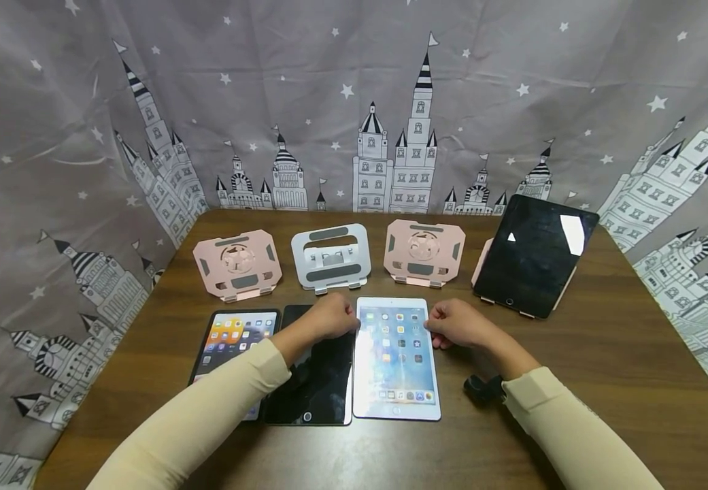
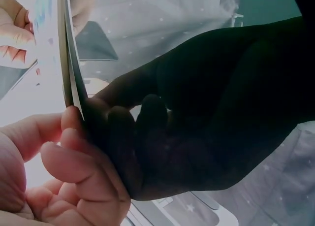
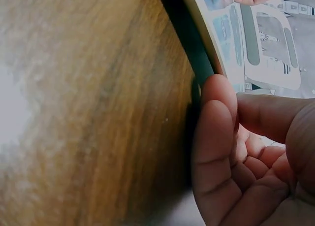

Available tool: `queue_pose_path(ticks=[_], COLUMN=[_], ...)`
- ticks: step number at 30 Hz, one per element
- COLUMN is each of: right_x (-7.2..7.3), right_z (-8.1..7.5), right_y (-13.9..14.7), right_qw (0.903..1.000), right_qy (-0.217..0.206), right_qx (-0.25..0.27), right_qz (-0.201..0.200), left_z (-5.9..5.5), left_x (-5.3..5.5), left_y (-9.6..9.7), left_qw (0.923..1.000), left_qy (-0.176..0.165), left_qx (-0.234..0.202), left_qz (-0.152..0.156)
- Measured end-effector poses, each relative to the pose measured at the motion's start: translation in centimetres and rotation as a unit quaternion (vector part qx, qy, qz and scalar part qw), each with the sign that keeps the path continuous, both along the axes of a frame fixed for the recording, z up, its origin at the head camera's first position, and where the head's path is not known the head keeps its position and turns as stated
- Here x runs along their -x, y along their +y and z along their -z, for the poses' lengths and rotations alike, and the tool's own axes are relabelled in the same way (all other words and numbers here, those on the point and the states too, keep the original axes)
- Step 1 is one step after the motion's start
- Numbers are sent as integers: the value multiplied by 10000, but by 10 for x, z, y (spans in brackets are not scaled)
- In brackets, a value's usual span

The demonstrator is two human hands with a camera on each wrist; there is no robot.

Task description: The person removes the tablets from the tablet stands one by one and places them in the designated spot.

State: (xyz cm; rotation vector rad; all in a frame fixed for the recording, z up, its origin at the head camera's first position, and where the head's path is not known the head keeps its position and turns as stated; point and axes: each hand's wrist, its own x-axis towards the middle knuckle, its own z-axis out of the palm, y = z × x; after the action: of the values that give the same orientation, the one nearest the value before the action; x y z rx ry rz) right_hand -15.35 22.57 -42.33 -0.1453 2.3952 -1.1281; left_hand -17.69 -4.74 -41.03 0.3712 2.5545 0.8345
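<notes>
A white tablet (image 1: 396, 367) with a lit screen of app icons lies between both hands, its home button toward the person. My left hand (image 1: 333, 314) pinches its left edge; the left wrist view shows thumb and finger (image 2: 74, 120) meeting at the thin rim. On the opposite side my right hand (image 1: 456, 323) pinches the right edge, one fingertip (image 3: 219, 90) against the rim in the right wrist view. Directly left is a black tablet (image 1: 313, 391) with a dark screen, partly under my left hand and sleeve. Its glossy surface reflects the left hand.
Another lit tablet (image 1: 240, 333) lies farther left, partly behind the left sleeve. Along the back stand a pink stand (image 1: 254, 248), a light grey stand (image 1: 360, 255) and a second pink stand (image 1: 454, 241). At back right, a black tablet (image 1: 531, 258) leans on a stand.
</notes>
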Motion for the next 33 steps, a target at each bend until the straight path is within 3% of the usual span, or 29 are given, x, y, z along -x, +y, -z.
queue_pose_path(ticks=[8, 15, 27, 33], right_x=[0, -4, -8, -8], right_z=[-2, 2, 1, 0], right_y=[-3, -4, -5, 0], right_qw=[9997, 9996, 9989, 9994], right_qy=[21, 52, 203, 111], right_qx=[-87, -94, -179, 131], right_qz=[245, 270, 373, 297], left_z=[-3, 0, 4, 2], left_x=[-3, -3, -6, -4], left_y=[-1, -1, -4, -6], left_qw=[9996, 9981, 9941, 9925], left_qy=[149, -334, -456, -594], left_qx=[-166, -296, -844, -938], left_qz=[-194, -415, -508, -503])
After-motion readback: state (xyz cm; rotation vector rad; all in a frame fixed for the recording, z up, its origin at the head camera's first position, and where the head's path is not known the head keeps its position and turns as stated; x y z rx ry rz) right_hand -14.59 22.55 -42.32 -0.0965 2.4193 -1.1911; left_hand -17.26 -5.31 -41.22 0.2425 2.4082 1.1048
